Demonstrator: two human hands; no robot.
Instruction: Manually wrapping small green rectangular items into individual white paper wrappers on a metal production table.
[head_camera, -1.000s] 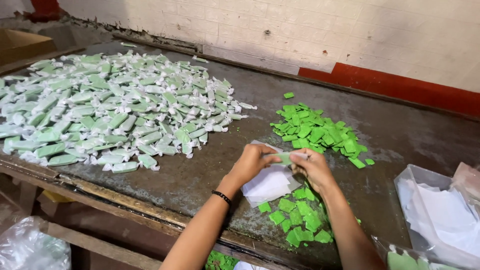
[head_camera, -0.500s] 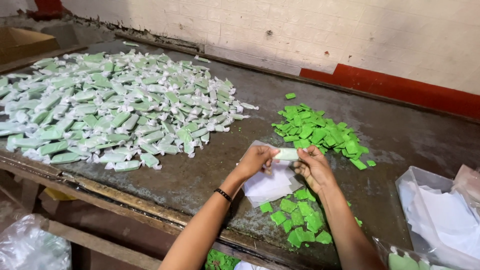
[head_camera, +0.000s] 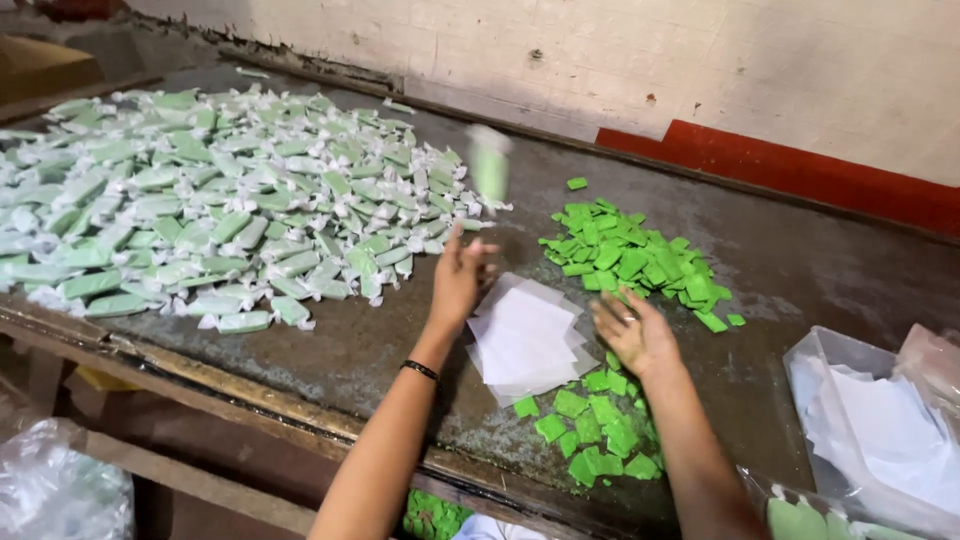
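My left hand (head_camera: 462, 275) was raised over the table (head_camera: 330, 345), fingers spread open and holding nothing. Just beyond it, toward twelve o'clock, a wrapped green candy (head_camera: 490, 160) showed as a blur in the air, clear of my fingers and above the near edge of the big heap. My right hand (head_camera: 632, 330) hovered palm down, loosely open and also empty, just to the three o'clock side of the stack of white wrapper sheets (head_camera: 525, 340) that lay flat between my two hands.

The pile of wrapped candies (head_camera: 210, 210) spread wide across the ten o'clock part of the table, each piece twisted shut in pale paper. From its size, I judged most of the work was done. What was left lay in two smaller lots of bare green candy pieces: one pile (head_camera: 630, 260) at one o'clock from my right hand, and a scatter (head_camera: 590, 435) close to me at six o'clock, beside my right forearm.

At four o'clock sat a clear plastic tub (head_camera: 815, 365) holding more white sheets, so wrappers looked plentiful.
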